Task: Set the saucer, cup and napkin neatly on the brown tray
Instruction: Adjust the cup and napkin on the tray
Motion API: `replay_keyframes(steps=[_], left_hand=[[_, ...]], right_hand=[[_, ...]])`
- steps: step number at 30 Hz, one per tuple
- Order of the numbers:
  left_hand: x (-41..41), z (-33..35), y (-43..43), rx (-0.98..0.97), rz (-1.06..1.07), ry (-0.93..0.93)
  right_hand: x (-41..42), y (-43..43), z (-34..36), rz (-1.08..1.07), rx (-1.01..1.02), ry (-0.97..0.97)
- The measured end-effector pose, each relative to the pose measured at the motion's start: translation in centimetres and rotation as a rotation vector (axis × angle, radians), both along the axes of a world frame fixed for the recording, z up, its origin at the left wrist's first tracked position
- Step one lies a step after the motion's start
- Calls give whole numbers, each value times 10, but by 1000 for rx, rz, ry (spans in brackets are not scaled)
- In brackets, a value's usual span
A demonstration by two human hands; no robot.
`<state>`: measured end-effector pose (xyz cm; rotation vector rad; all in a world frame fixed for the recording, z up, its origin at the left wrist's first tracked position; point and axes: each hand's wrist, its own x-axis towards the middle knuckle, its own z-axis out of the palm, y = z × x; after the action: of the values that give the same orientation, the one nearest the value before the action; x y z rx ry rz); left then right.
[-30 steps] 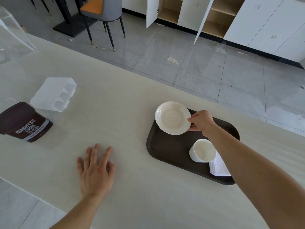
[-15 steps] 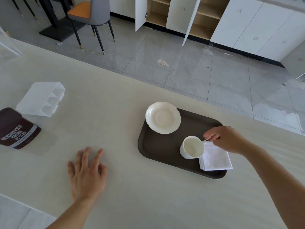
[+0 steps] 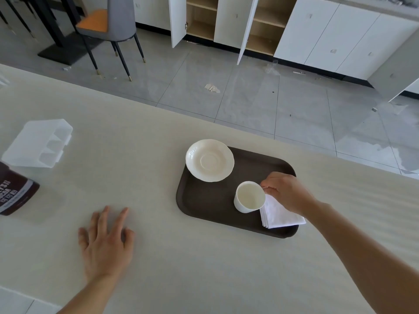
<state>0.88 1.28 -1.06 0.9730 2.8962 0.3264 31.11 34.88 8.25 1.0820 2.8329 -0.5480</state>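
A brown tray lies on the pale counter. The cream saucer rests on the tray's far left corner, overhanging the rim. A white cup stands upright on the tray, slightly tilted, beside a folded white napkin at the near right corner. My right hand pinches the cup's handle from the right, and the handle is hidden by the fingers. My left hand lies flat and spread on the counter, left of the tray, holding nothing.
A translucent plastic container lies on its side at the far left. A dark cocoa tub lies beside it. The counter's far edge runs diagonally behind the tray, with tiled floor, a chair and open cabinets beyond.
My right hand let go of the saucer, drew back to the cup and closed on its handle. The left hand stayed flat on the counter.
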Motion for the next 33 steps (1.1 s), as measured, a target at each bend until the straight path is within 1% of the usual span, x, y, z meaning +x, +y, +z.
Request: replay_keyframes(steps=[9, 19, 25, 29, 33], left_hand=[[-1, -1, -1, 7, -1, 5], [0, 1, -1, 4, -1, -11], [0, 4, 0, 16, -7, -13], [1, 3, 0, 29, -10, -1], [0, 2, 0, 40, -12, 5]], right_hand=[[-6, -5, -11, -181, 62, 81], [-10, -10, -21, -459, 115, 149], [-19, -25, -26, -591, 158, 204], [-28, -34, -32, -706, 115, 252], [-40, -42, -34, -836, 26, 317]])
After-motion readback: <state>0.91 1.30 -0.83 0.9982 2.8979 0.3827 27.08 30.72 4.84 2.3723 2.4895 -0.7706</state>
